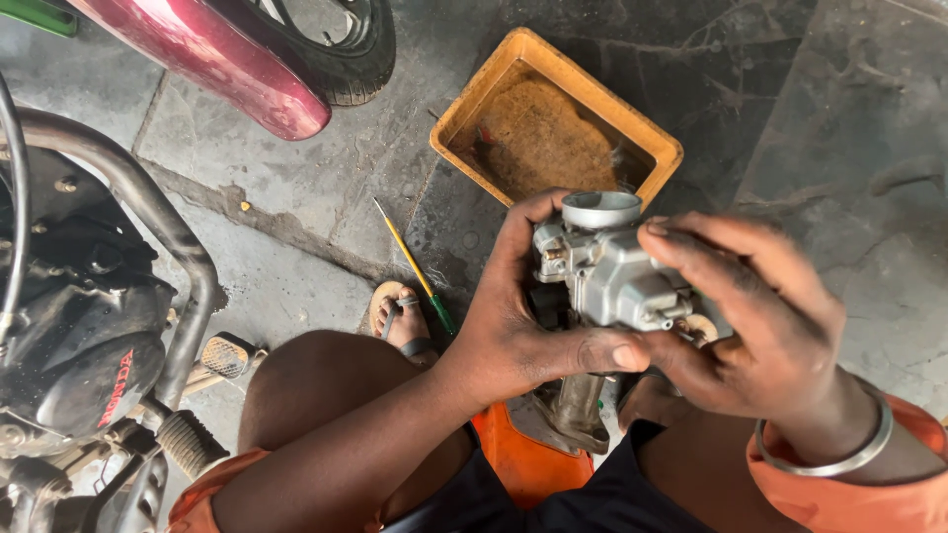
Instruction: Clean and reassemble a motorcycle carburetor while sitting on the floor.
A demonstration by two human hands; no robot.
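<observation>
Grey cast metal fills the middle of the view: a small carburettor held up between both hands above the person's knees. The left hand wraps its near-left side, thumb laid along the underside, its grip closed on the body. The right hand comes in from the right, fingers curled over the top and side, its grip also closed on the carburettor; a metal bangle sits on that wrist. The round open mouth of the part faces up and away.

Beyond it on the stone floor lies an orange tray holding murky brown liquid. A yellow-handled screwdriver lies left of the tray, near a sandalled foot. A motorcycle's frame and footpeg stand at the far left.

By the look of it, this is an inspection or turning step, the part being rotated in hand. Any next move calls for a steady hold from one hand while the other frees itself.
</observation>
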